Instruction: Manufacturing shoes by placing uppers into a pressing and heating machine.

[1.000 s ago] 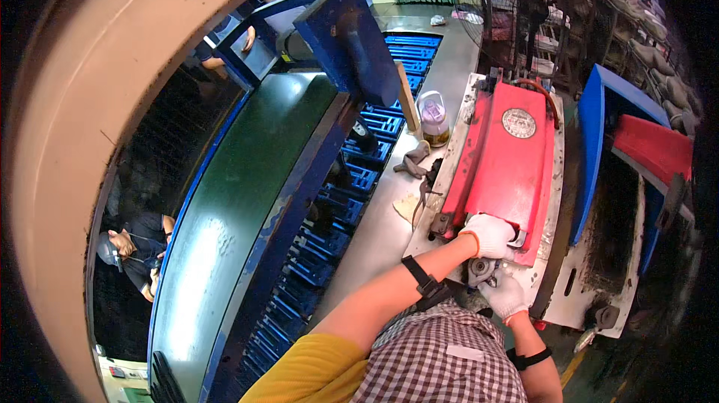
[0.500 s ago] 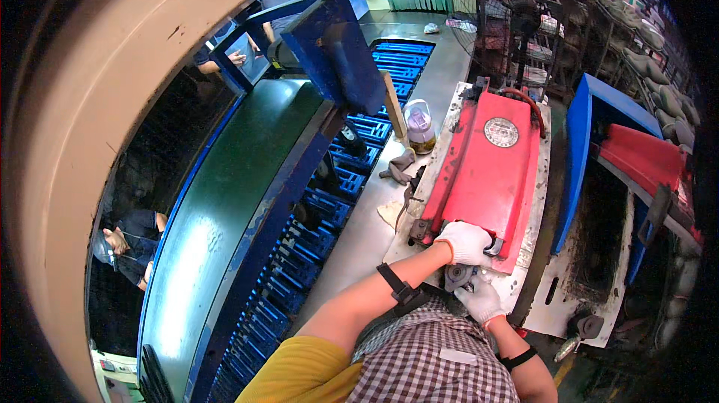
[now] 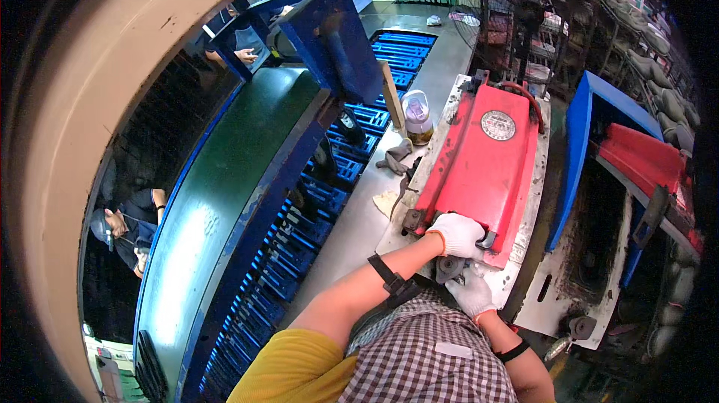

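Note:
My left hand (image 3: 458,236), in a white glove, lies at the near end of a red machine cover (image 3: 483,163), beside a small metal catch (image 3: 487,240). Its fingers curl inward, and what they grip is hidden. Just below, my right hand (image 3: 472,292), also gloved in white, is closed beside a round grey knob-like part (image 3: 449,268). Whatever its fingertips pinch is too small to make out. The red cover bears a round pale emblem (image 3: 498,125) and sits on a worn, whitish metal plate (image 3: 534,204).
Left of the machine stand a clear jar with a lilac top (image 3: 417,114) and a crumpled grey glove (image 3: 395,156). A green conveyor belt (image 3: 232,156) runs farther left, with a co-worker (image 3: 131,227) beyond it. Another machine with a blue guard (image 3: 577,156) stands at right.
The whole view has shifted slightly. Both my hands keep nearly the same place at the cover's near end. Across the belt, the co-workers' arms have moved a little.

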`<state>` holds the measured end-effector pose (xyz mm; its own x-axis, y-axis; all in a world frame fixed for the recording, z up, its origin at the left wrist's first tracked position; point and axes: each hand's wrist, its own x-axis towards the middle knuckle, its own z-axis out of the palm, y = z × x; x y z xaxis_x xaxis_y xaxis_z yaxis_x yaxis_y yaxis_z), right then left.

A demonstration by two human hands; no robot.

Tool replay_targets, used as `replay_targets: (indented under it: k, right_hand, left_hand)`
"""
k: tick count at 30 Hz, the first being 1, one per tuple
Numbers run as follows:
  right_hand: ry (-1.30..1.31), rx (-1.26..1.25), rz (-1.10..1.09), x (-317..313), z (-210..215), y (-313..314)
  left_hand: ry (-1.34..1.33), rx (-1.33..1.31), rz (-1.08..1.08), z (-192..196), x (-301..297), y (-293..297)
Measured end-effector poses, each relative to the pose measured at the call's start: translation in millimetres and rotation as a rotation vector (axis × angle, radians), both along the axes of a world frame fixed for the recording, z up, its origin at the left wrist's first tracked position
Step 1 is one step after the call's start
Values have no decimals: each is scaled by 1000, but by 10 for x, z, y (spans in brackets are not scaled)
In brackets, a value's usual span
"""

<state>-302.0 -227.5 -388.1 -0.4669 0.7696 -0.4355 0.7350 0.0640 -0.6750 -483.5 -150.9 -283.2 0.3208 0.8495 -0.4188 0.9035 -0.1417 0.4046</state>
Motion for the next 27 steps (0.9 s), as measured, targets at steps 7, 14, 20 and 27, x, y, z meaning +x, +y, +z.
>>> replay_targets:
  k: [7, 14, 20, 27]
  right_hand:
    - [71, 60, -11, 19, -39, 4]
    - [-20, -43, 17, -26, 209, 39]
    - [-28, -42, 5, -21, 171, 25]
    - [-29, -86, -1, -34, 180, 35]
  left_hand:
    - [8, 50, 4, 25, 13, -21]
    - [23, 27, -17, -32, 7, 8]
    - [35, 31, -8, -13, 4, 18]
    - [23, 23, -5, 26, 0, 1]
